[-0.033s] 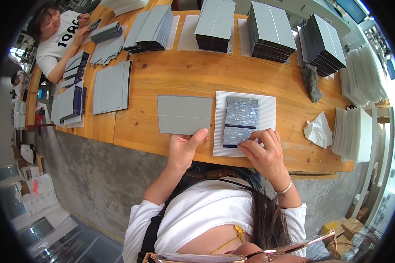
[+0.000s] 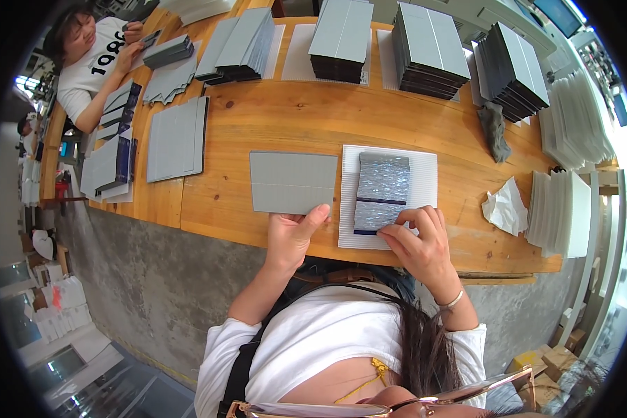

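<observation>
In my left hand [image 2: 296,237] is a thin grey rectangular panel [image 2: 292,182] with fine lines, gripped at its near edge with the thumb on top and held over the wooden table. To the right, a stack of thin panels [image 2: 383,180] with shiny silvery, streaked edges and dark blue bands lies on a white ribbed plastic board [image 2: 425,164]. My right hand [image 2: 421,240] pinches at the stack's near right corner, by the dark blue band. Thumb and index fingertip meet there; how many panels they grip is too small to tell.
Tall stacks of grey panels [image 2: 432,42] line the table's far side. More panels [image 2: 177,139] lie at left, near a co-worker [image 2: 101,63] handling a small piece. On the right are a grey cloth [image 2: 494,132], crumpled white paper [image 2: 506,207] and piled white boards [image 2: 557,212].
</observation>
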Motion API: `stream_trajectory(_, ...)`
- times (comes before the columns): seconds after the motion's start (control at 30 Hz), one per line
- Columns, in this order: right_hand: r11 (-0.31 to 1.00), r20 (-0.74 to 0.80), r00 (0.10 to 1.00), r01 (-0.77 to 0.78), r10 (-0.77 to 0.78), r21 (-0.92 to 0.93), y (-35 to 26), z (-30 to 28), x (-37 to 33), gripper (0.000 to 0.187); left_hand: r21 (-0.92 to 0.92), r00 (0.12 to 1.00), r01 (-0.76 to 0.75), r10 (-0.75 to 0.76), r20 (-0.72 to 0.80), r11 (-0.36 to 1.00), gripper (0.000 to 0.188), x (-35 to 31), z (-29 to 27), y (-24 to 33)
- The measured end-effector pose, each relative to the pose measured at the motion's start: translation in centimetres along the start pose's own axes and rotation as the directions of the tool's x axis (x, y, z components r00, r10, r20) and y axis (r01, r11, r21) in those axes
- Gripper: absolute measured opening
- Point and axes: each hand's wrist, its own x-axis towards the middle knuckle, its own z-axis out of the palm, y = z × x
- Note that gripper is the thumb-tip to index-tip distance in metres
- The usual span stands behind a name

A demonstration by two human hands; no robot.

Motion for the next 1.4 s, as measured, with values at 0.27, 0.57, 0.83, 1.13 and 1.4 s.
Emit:
stream_trajectory(0.27,0.979,-0.005,0.98,0.198,-0.199,-0.045,0.6,-0.2,-1.0,0.021,0.016,1.0,0.012,-0.012,-0.003,1.0,0.02,0.0,0.0,0.0)
stream_trajectory(0.57,0.993,0.027,0.992,0.12,-0.12,0.015,0.3,-0.1,-1.8,0.023,0.031,1.0,0.015,-0.014,-0.009,0.999,0.019,0.0,0.0,-0.1)
stream_trajectory(0.83,0.99,0.023,0.996,0.079,-0.082,0.119,-0.4,-0.2,-1.9,0.017,0.037,0.999,0.047,-0.046,-0.029,0.998,0.017,0.0,0.5,0.0)
stream_trajectory(1.13,0.997,0.005,0.998,-0.067,0.067,0.046,-0.1,0.2,0.0,0.022,-0.026,0.999,0.027,-0.026,0.048,0.999,0.02,-0.5,1.9,-0.8)
stream_trajectory(1.4,0.907,-0.08,0.966,-0.202,0.248,0.37,-0.8,0.4,-1.2,0.068,-0.262,1.0,0.027,-0.028,-0.002,0.965,0.028,-1.6,4.8,-2.4)
